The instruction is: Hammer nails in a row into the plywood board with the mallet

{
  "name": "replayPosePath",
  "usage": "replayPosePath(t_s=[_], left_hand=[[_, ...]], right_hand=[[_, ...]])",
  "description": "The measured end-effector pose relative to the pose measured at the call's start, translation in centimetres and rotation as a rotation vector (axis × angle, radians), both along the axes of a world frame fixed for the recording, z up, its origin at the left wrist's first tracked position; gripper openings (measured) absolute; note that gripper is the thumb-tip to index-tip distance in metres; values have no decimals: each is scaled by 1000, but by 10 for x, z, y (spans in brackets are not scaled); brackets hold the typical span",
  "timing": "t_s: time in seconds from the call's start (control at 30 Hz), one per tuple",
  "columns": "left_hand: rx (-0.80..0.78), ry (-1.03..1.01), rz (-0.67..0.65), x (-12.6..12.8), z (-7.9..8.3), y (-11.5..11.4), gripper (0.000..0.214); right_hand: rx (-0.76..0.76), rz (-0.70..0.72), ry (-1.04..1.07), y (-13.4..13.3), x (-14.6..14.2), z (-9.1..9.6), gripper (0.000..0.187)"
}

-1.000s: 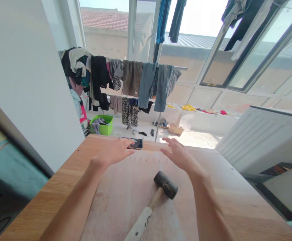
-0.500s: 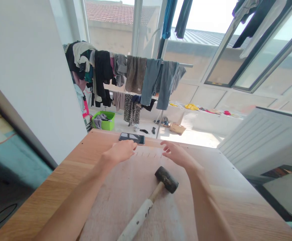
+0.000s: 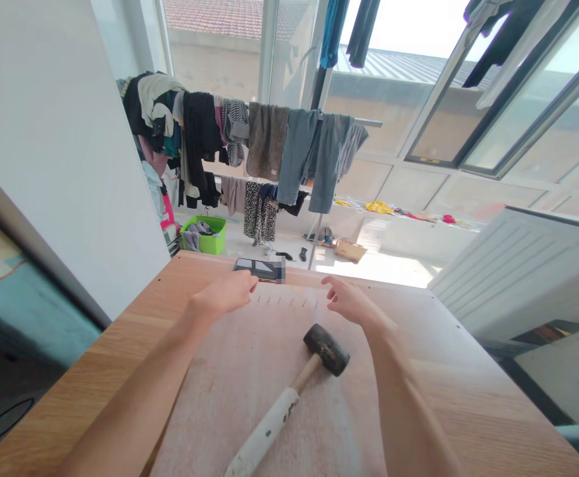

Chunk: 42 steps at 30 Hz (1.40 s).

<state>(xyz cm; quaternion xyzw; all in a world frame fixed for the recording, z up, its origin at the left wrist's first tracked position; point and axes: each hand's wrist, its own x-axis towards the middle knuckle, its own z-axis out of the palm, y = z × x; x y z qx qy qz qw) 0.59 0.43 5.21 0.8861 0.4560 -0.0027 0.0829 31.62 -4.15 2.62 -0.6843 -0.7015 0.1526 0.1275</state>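
Observation:
A rubber mallet (image 3: 326,349) with a black head and a white-painted wooden handle lies diagonally on a pale board (image 3: 250,404). Beyond its head, several thin nails (image 3: 279,301) stand in a row on the board. My left hand (image 3: 226,291) is left of the row, fingers loosely bent, with nothing seen in it; its thumb is hidden. Right of the row hovers my right hand (image 3: 350,302), its index finger stretched out and the others curled, holding nothing. A smartphone (image 3: 260,269) lies at the far edge, just past my left fingertips, partly blurred out.
The board lies on a wooden table (image 3: 463,397). A white panel (image 3: 61,146) rises at the left. Behind the table are a rack of drying clothes (image 3: 269,142), a green basket (image 3: 212,242) and a cardboard box (image 3: 350,251). White ribbed panels (image 3: 508,278) stand at the right.
My hands have moved apart: the left drew away leftward from the nails, and the right shifted slightly with its fingers curling more. The mallet stays on the board; the view has tilted slightly.

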Motion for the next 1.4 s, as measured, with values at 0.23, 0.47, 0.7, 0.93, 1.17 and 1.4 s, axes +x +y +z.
replayPosePath(t_s=[0.23, 0.47, 0.7, 0.93, 1.17, 1.4], left_hand=[[-20, -26, -3, 1, 3, 0, 19], [-12, -60, -13, 3, 6, -2, 19], [32, -152, -64, 6, 2, 0, 16], [1, -175, -69, 6, -9, 6, 21], [-28, -188, -71, 9, -12, 6, 20], [-32, -192, -70, 12, -17, 7, 16]], right_hand=[[24, 5, -8, 0, 2, -1, 56], [68, 67, 23, -2, -4, 8, 56], [74, 140, 52, -1, -18, 7, 55], [58, 129, 44, 1, -20, 2, 53], [67, 125, 53, 1, -21, 2, 52], [70, 109, 56, 2, -24, -4, 48]])
